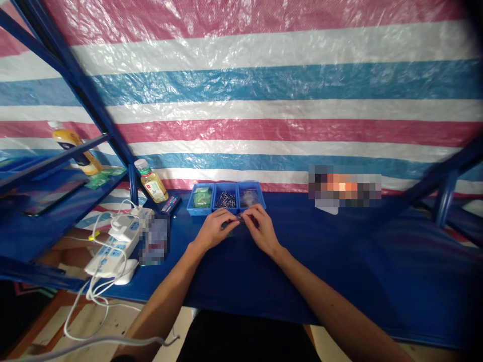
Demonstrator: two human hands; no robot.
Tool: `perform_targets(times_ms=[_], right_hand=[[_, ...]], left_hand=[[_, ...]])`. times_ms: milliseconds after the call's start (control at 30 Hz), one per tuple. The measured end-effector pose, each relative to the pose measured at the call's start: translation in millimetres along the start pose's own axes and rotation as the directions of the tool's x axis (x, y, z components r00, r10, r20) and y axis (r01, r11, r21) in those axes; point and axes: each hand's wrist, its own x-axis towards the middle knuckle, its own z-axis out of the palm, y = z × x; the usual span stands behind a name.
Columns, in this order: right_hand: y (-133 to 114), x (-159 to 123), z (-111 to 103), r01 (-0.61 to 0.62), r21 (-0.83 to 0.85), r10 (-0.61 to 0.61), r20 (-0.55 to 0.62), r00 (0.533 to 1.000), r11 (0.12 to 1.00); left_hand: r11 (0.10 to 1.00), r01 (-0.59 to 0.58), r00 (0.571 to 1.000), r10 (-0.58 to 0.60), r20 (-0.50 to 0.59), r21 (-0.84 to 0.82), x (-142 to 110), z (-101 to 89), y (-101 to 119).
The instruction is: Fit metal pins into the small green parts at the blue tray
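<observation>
My left hand point(217, 227) and my right hand point(261, 227) meet just in front of a row of blue bins. Thumb and fingers of each hand are pinched together, and their tips come together at a small piece point(240, 216) too tiny to name. The left bin point(189, 205) holds green packets point(203, 197). Dark, thin metal parts point(226, 199), like screws or pins, fill the middle bin. In the right bin point(263, 201) lie translucent pieces point(249, 197). A bit of green point(230, 235) shows on the table below my left fingers.
On the left of the blue table point(339, 271) are a white power strip point(113, 251) with tangled cables, a bottle of yellowish liquid point(153, 185) and a small dark box point(171, 205). Blue frame posts point(133, 186) stand there. Blurred-out items point(341, 187) lie at the back right.
</observation>
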Motion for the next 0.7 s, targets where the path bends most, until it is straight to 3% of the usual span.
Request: perform_targets(times_ms=[133,333,500,700], right_hand=[[10,-1,6,-0.118,0.147,0.102,0.111,0.989,0.982],[23,-4,15,-0.258,0.264,0.19,0.257,0.948,0.929],[25,-4,16,-0.326,0.347,0.215,0.321,0.922,0.879],[28,-3,16,-0.369,0.39,0.255,0.314,0.915,0.844]], left_hand=[[0.995,0.088,0.995,-0.086,0.048,-0.035,-4,5.9,-7],[0.982,0.142,0.99,-0.139,0.031,-0.122,-3,1.5,-5],[0.976,0.164,0.986,-0.158,0.05,-0.143,-3,2.1,-5],[0.977,0.168,0.986,-0.167,0.024,-0.127,-4,2.1,-7]])
